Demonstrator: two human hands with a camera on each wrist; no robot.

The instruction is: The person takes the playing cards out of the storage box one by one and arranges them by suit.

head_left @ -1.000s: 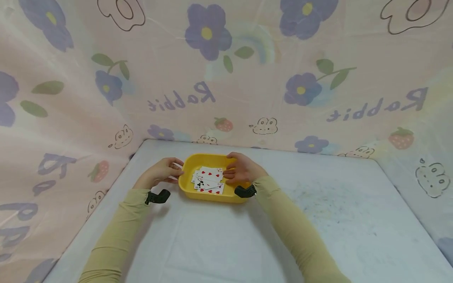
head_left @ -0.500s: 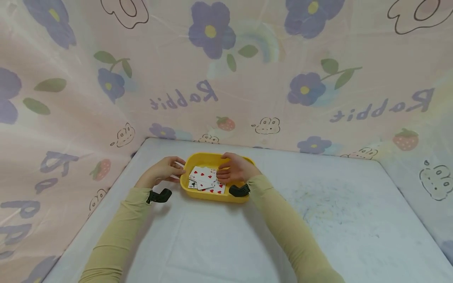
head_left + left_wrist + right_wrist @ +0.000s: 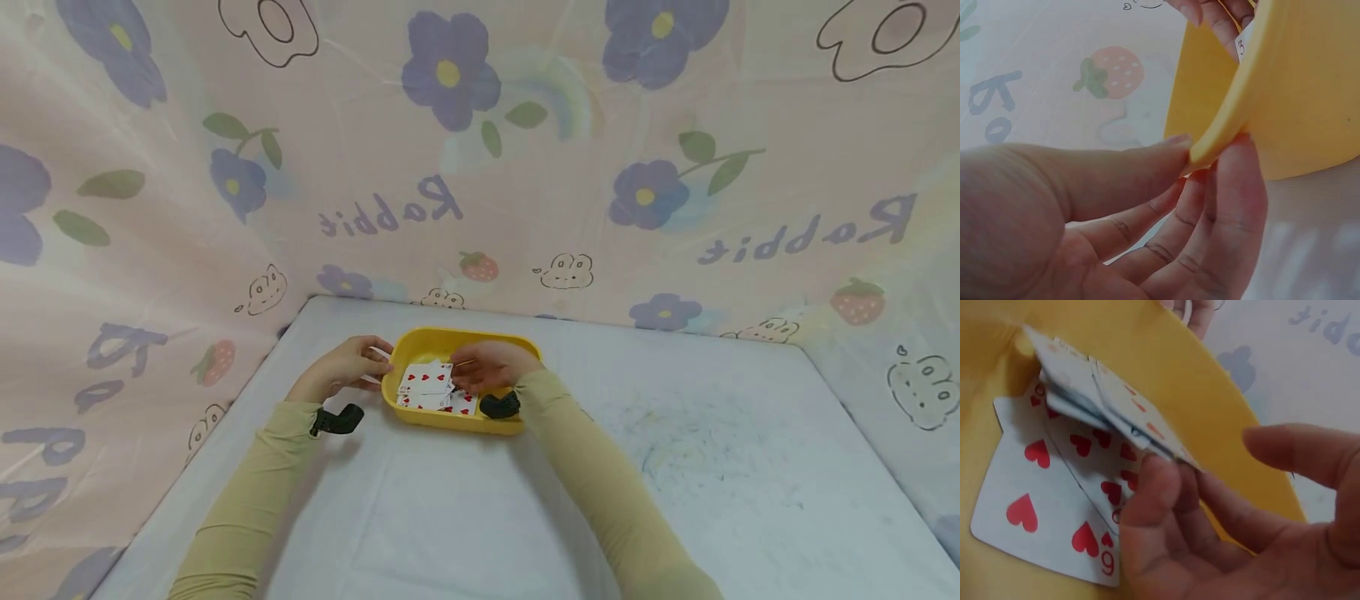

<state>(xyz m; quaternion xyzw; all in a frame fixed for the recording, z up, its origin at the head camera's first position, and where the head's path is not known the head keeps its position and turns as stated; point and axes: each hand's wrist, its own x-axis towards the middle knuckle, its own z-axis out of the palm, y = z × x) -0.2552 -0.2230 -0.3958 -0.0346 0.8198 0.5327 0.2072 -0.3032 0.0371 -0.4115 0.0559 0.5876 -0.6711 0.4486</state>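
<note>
A yellow plastic basin (image 3: 431,337) stands on the table with playing cards (image 3: 425,379) piled in its left half. My left hand (image 3: 341,367) pinches the basin's left rim, the thumb (image 3: 1116,165) on top and fingers below it. Inside the basin, my right hand (image 3: 495,365) touches the cards. In the right wrist view its fingertips (image 3: 1163,478) meet the edge of several tilted cards (image 3: 1094,381), while its thumb (image 3: 1300,450) stays apart from them. Below them lies a card with red hearts (image 3: 1035,487), flat on the basin floor.
A white cloth covers the table (image 3: 450,508), with faint dark smudges (image 3: 712,450) to the right. Printed cloth walls (image 3: 525,192) with flowers and rabbits rise behind and at the sides. A black wrist camera (image 3: 339,418) sits at the left cuff.
My right hand has moved left and slightly down over the cards, and the pile has shifted and spread to the left. My left hand keeps its place on the rim.
</note>
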